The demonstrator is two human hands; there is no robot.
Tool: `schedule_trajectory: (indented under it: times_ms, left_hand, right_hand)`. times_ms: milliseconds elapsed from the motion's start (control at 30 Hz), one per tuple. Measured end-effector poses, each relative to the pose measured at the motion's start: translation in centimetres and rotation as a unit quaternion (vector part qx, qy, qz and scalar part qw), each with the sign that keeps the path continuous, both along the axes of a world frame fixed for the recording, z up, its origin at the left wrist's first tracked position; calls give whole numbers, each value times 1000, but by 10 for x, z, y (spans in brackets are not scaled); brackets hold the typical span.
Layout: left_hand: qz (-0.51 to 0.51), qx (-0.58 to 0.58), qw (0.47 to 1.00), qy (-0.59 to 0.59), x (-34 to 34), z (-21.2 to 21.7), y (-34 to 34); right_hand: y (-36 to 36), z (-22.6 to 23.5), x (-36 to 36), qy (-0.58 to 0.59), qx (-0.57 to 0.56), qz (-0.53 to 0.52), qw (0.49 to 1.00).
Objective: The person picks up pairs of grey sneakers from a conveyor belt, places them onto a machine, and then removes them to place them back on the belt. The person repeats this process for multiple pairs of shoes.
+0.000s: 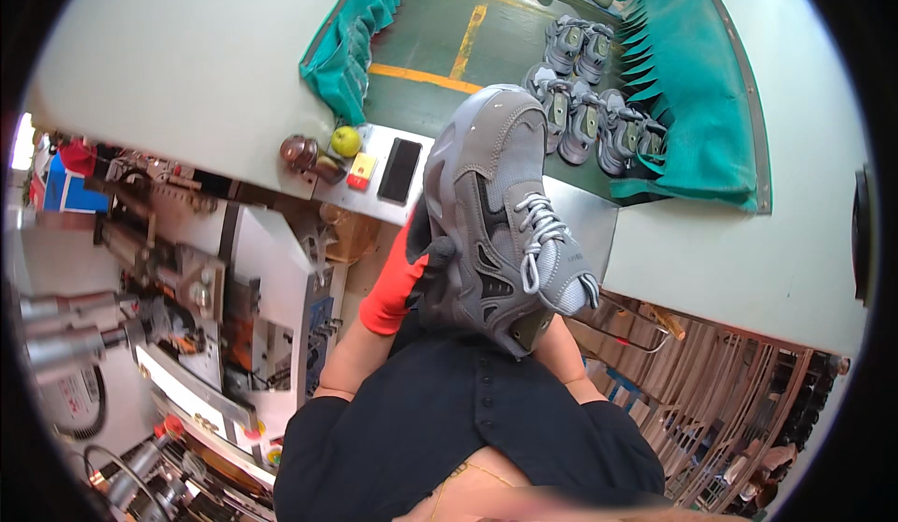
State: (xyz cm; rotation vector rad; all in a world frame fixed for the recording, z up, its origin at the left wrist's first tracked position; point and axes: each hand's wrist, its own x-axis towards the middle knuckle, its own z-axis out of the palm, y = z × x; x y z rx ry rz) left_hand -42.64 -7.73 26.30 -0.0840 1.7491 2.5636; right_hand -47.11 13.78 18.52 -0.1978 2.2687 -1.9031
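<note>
A grey sneaker [496,213] with pale laces is held up in front of my chest, its toe pointing up and away, its heel low and to the right. My left hand [416,265], in a red glove with dark fingers, is closed on the sole side of the shoe. Behind the heel, my right forearm [563,363] rises, but the shoe hides the right hand and its fingers. Small dark ovals and a dark panel mark the shoe's side.
Several grey sneakers [582,120] stand on a green surface between teal fringed curtains [706,101]. A phone [400,170], a yellow-red box [361,171] and a green round fruit [345,141] lie on the metal ledge. Machinery [210,288] stands left; a slatted rack [716,372] stands right.
</note>
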Motion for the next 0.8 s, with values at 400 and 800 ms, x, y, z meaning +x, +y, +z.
schedule_trajectory:
  times_ms: [400, 800]
  left_hand:
    - [-77, 91, 985, -128, -140, -40, 6]
    - [12, 42, 982, -186, -117, -24, 76]
  right_hand:
    - [42, 12, -165, 116, 44, 0, 992]
    - [62, 152, -243, 202, 45, 209, 956]
